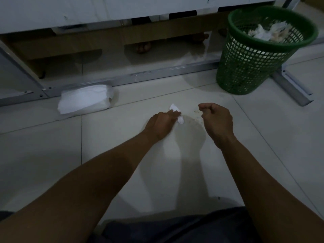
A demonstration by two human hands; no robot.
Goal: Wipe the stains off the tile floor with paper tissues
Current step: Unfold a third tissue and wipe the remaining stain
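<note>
My left hand (162, 124) grips a crumpled white paper tissue (177, 113) and holds it down on the pale tile floor (122, 137). Just right of the tissue lies a faint brownish stain (194, 120) with small specks. My right hand (216, 121) hovers over the right side of the stain, its fingers loosely curled and holding nothing. A pack of white tissues (85, 100) lies on the floor to the left, beyond my left hand.
A green mesh waste basket (254, 64) with several used tissues stands at the back right. A metal table frame (140, 76) runs along the floor behind the stain, with one foot (292, 90) jutting out right of the basket. A person's bare feet (143, 47) show under the table.
</note>
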